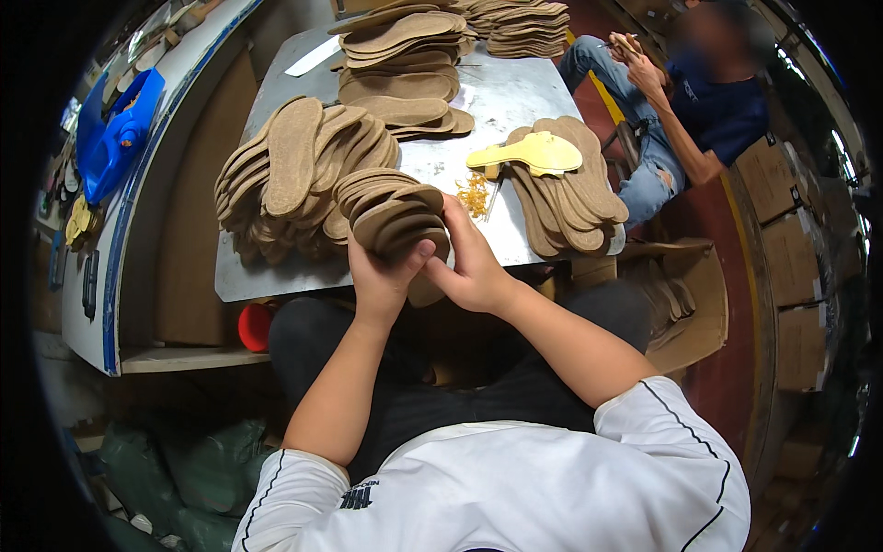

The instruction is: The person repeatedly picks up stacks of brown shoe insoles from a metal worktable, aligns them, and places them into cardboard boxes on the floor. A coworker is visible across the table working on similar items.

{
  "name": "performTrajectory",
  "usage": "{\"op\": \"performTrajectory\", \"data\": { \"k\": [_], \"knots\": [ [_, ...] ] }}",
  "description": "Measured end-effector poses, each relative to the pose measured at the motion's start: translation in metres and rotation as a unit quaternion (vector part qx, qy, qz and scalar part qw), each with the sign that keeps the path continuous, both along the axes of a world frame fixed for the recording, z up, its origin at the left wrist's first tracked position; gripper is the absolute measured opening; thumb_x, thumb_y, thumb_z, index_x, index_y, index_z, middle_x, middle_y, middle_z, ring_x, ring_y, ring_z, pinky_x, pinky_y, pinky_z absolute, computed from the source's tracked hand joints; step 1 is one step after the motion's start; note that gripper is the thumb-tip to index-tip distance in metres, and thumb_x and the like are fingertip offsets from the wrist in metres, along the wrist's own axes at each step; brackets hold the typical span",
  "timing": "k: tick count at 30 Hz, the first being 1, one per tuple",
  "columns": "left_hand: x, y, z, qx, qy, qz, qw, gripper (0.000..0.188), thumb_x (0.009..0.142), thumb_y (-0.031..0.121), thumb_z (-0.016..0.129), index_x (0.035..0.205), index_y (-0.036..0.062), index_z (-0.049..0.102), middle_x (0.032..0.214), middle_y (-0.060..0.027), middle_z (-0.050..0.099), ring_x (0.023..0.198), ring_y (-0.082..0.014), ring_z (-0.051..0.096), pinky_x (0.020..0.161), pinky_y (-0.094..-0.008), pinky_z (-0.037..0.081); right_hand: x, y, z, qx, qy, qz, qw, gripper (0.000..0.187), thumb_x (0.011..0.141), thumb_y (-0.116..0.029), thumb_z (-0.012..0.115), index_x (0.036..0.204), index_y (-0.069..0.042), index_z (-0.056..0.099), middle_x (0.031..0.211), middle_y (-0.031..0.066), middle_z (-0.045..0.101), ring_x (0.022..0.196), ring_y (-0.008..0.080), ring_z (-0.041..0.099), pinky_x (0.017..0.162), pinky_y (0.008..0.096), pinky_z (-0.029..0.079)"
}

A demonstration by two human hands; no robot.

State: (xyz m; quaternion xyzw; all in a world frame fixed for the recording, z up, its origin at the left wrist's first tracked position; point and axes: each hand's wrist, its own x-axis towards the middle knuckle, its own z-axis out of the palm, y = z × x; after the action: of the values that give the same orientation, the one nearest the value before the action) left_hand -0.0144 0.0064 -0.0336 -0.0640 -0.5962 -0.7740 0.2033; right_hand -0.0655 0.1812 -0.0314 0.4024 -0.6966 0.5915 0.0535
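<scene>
A stack of brown shoe insoles (pixel 394 216) is gripped between my two hands, just over the near edge of the metal table (pixel 441 166). My left hand (pixel 379 281) wraps the stack's left and lower side, thumb up. On the other side my right hand (pixel 469 262) closes round it, its fingers partly hidden behind the stack. Left of the held stack lies a large fanned pile of insoles (pixel 294 166). To the right is another pile of insoles (pixel 575 202), with a yellow sole-shaped template (pixel 538 154) resting on top.
Further stacks of insoles (pixel 400 41) stand at the table's far side, near a white strip (pixel 313 57). Small orange scraps (pixel 473 195) lie beside the template. A seated co-worker (pixel 708 101) works at the right. An open carton (pixel 690 304) holds more insoles. A blue container (pixel 120 133) sits on the left bench.
</scene>
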Motion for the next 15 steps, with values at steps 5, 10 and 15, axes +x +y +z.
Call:
{"op": "performTrajectory", "data": {
  "k": [5,10,15],
  "knots": [
    [-0.001,0.017,0.000,-0.019,-0.009,0.059,0.998,0.065,0.101,0.011,0.093,0.153,-0.0010,0.056,0.143,-0.0119,0.072,0.130,-0.0221,0.072,0.114,-0.0385,0.058,0.009,-0.020,-0.011,-0.055,0.137,-0.129,0.981,0.070,0.103,0.003,0.066,0.168,0.004,0.038,0.149,0.0301,0.057,0.133,0.0504,0.062,0.119,0.0533,0.050],
    [-0.005,0.022,0.034,0.014,0.036,0.064,0.997,0.058,0.107,0.028,0.089,0.148,-0.0023,0.063,0.141,-0.0110,0.073,0.126,-0.0215,0.071,0.112,-0.0370,0.056,0.001,-0.018,0.029,-0.073,0.177,-0.133,0.972,0.068,0.102,0.000,0.071,0.164,0.004,0.043,0.140,0.0288,0.060,0.124,0.0496,0.062,0.112,0.0534,0.052],
    [-0.029,-0.002,0.072,-0.045,0.192,0.030,0.980,0.048,0.101,0.009,0.092,0.141,-0.0056,0.070,0.136,-0.0113,0.078,0.123,-0.0208,0.074,0.111,-0.0387,0.058,-0.029,-0.025,0.073,-0.116,0.275,-0.122,0.947,0.073,0.101,-0.009,0.080,0.165,0.002,0.045,0.140,0.0271,0.062,0.124,0.0471,0.063,0.111,0.0512,0.053]
  ]
}}
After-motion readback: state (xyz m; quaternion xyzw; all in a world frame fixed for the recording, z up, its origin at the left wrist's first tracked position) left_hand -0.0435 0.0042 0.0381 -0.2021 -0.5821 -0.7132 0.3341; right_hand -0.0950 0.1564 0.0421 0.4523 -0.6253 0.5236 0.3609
